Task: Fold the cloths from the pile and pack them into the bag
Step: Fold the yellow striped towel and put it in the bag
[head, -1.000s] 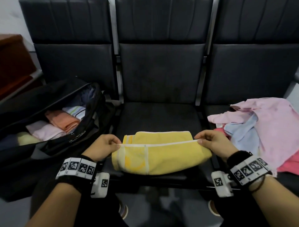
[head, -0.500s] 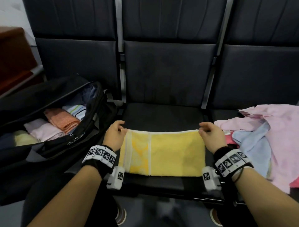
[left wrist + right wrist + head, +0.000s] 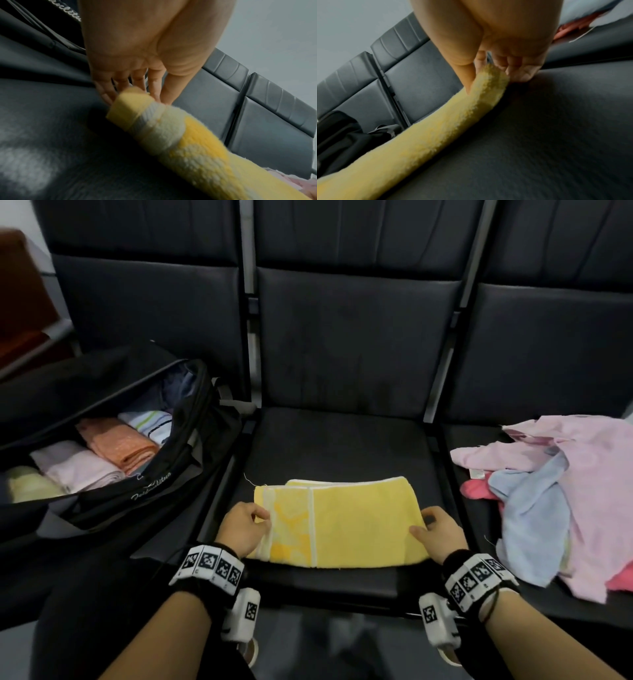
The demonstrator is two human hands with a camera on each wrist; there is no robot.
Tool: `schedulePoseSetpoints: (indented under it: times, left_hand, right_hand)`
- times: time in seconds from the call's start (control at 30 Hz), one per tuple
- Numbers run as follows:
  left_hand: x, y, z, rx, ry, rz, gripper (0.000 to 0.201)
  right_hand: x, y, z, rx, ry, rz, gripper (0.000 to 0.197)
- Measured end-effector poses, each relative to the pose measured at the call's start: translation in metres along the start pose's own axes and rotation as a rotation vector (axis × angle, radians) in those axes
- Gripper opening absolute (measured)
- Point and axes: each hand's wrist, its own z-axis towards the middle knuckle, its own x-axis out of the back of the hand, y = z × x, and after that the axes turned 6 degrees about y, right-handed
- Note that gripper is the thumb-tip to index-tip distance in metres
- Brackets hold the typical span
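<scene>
A folded yellow towel (image 3: 356, 525) with white trim lies flat on the middle seat (image 3: 342, 446). My left hand (image 3: 265, 520) pinches the towel's left edge near the front. In the left wrist view the fingers (image 3: 106, 93) reach behind the towel's end (image 3: 180, 135). My right hand (image 3: 419, 525) pinches the right edge, thumb on top. The right wrist view shows the towel (image 3: 436, 135) held between thumb and fingers of that hand (image 3: 493, 81). The black bag (image 3: 154, 491) lies open on the left seat. The cloth pile (image 3: 599, 474) sits on the right seat.
Inside the bag lie folded cloths: orange (image 3: 116, 443), pink (image 3: 78, 467), striped (image 3: 147, 422) and pale yellow (image 3: 27, 484). The pile holds pink, light blue (image 3: 534, 508) and red cloths. Dark seat backs (image 3: 356, 337) rise behind. A brown cabinet (image 3: 20, 302) stands far left.
The hands carried the towel's trimmed edge away and laid it down on the far side. They have since slid back to the side edges near the front.
</scene>
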Motion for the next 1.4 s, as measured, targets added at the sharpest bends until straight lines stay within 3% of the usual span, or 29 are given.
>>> schedulePoseSetpoints:
  times: [0.23, 0.43, 0.63, 0.8, 0.9, 1.0, 1.13, 1.2, 1.3, 1.4]
  left_hand:
    - [-0.006, -0.003, 0.001, -0.066, 0.062, -0.015, 0.022]
    - [-0.004, 0.0, 0.002, -0.148, 0.193, -0.097, 0.034]
    - [-0.009, -0.006, 0.001, -0.004, -0.02, 0.048, 0.041]
    - [-0.006, -0.005, 0.0, 0.015, -0.052, 0.038, 0.05]
    - [-0.007, -0.006, -0.002, 0.001, -0.047, 0.063, 0.045]
    - [-0.01, -0.004, -0.007, -0.017, -0.044, 0.054, 0.038]
    - [-0.019, 0.006, -0.014, -0.075, -0.139, 0.031, 0.024]
    - [-0.021, 0.012, -0.014, -0.063, -0.085, -0.019, 0.015]
    - [-0.02, 0.021, -0.011, -0.057, 0.034, -0.057, 0.009]
    - [-0.02, 0.031, -0.015, 0.022, -0.1, -0.375, 0.007]
  right_hand:
    - [-0.002, 0.0, 0.002, 0.031, 0.073, 0.008, 0.013]
    - [0.0, 0.008, -0.006, -0.038, 0.173, 0.099, 0.017]
    - [0.0, 0.002, -0.014, -0.08, 0.134, 0.088, 0.008]
    - [0.0, 0.0, -0.007, -0.134, 0.107, 0.097, 0.015]
    - [0.003, 0.003, 0.0, -0.161, 0.024, 0.147, 0.036]
    - [0.018, 0.009, 0.007, -0.268, -0.029, 0.314, 0.026]
    - [0.048, 0.008, 0.006, -0.343, 0.021, 0.482, 0.025]
    - [0.056, -0.008, -0.004, -0.305, -0.005, 0.596, 0.022]
    - [0.055, -0.053, -0.028, -0.096, -0.138, 0.634, 0.02]
    - [0.037, -0.103, -0.051, 0.086, -0.269, 0.631, 0.023]
